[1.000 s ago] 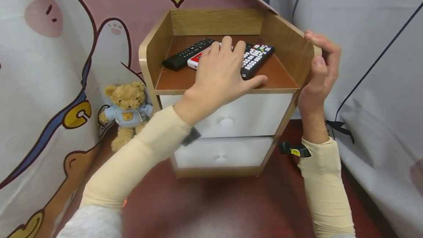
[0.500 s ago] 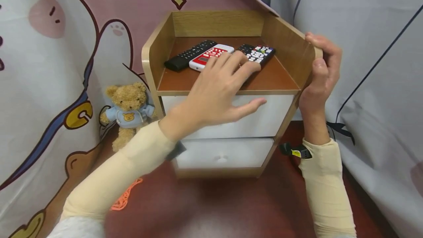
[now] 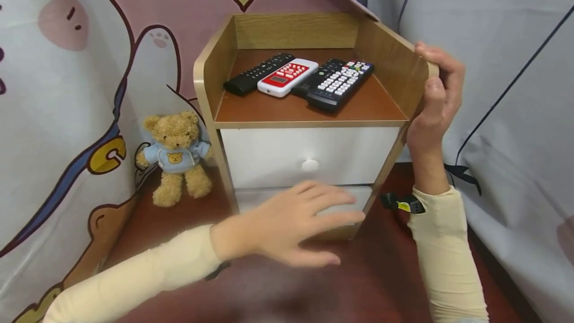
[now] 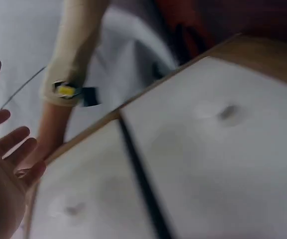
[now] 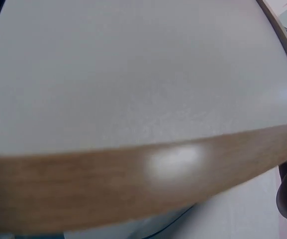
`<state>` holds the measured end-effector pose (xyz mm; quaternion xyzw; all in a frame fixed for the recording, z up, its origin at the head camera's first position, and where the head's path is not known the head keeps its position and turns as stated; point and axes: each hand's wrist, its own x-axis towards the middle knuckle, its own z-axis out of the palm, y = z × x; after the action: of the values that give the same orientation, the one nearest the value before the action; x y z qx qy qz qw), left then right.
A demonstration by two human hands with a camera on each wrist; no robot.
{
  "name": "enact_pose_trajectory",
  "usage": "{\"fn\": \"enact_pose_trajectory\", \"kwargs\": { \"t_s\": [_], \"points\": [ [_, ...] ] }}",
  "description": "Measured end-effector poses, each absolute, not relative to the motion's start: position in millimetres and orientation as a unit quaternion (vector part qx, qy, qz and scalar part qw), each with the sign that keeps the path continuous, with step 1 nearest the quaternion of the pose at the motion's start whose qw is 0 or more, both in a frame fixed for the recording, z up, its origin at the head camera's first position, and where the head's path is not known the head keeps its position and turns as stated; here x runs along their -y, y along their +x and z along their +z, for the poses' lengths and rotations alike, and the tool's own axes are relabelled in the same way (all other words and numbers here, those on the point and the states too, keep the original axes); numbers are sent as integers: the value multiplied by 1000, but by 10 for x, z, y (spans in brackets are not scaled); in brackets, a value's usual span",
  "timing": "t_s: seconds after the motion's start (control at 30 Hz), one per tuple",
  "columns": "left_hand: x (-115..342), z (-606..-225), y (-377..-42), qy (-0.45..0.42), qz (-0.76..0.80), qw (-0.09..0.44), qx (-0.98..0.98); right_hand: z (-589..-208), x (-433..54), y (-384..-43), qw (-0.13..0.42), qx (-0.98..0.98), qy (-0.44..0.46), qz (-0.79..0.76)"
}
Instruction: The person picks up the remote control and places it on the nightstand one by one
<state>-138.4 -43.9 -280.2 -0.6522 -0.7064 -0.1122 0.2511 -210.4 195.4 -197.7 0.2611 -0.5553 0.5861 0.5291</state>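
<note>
A small wooden cabinet [image 3: 264, 111] with two white drawers stands ahead in the head view. My right hand [image 3: 435, 96] grips the front edge of its right side panel, fingertips and thumb on the rim. My left hand [image 3: 296, 226], fingers spread and holding nothing, is in front of the lower drawer [image 3: 253, 198]. Above it, the upper drawer [image 3: 264, 158] shows its round white knob [image 3: 310, 165]. On top lie a black remote [image 3: 257, 75], a white-and-red remote [image 3: 280, 83] and a black remote with white buttons [image 3: 338, 88]. That last one rests over another black remote [image 3: 309, 82], partly hidden.
A teddy bear [image 3: 175, 148] in a blue hoodie sits on the dark red floor [image 3: 211, 283], left of the cabinet. Printed cloth [image 3: 89, 113] hangs on the left and behind, and pale cloth [image 3: 506, 113] on the right. In the right wrist view, a wooden edge [image 5: 108, 189] crosses below a pale panel.
My left hand has come off the remotes and moved down and toward me, past the upper drawer. The remotes are now uncovered. My right hand keeps its grip on the side panel.
</note>
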Motion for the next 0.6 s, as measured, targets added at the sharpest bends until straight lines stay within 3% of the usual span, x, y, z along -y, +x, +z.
{"fn": "enact_pose_trajectory", "kwargs": {
  "t_s": [0.13,0.33,0.6],
  "points": [
    [585,-3031,-1421,-655,-99,223,715,-1951,-1970,-2103,529,562,260,581],
    [876,-3347,-1454,-634,-139,241,721,-2012,-2015,-2032,529,585,258,558],
    [1745,-3651,-1470,-514,-274,392,712,-2541,-2472,-2018,504,644,259,514]
  ]
}}
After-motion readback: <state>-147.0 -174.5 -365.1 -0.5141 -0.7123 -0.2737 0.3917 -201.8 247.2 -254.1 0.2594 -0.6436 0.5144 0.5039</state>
